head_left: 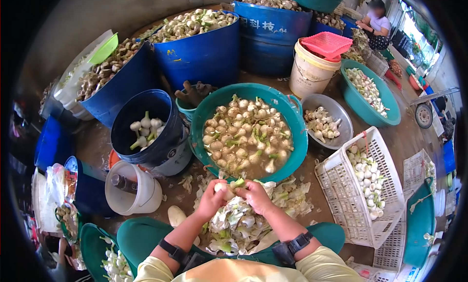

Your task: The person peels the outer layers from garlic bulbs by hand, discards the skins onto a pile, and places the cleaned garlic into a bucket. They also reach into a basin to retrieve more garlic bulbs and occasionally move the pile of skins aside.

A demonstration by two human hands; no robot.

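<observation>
My left hand (212, 200) is closed round a white garlic bulb (224, 188), holding it above a heap of papery peelings (241, 221). The fingers of my right hand (257, 197) pinch at the bulb's green stem end (238, 183). Just beyond both hands stands a round green tub (301, 153), where many garlic bulbs (248, 131) sit in cloudy water. Some of the peelings are hidden behind my forearms.
To the left are a dark blue bucket (117, 128) with cleaned bulbs and a white bucket (109, 194) with a bottle. A metal bowl (347, 128) and white crate (343, 204) hold garlic at right. Blue drums (197, 53) stand behind; another person (379, 26) sits far right.
</observation>
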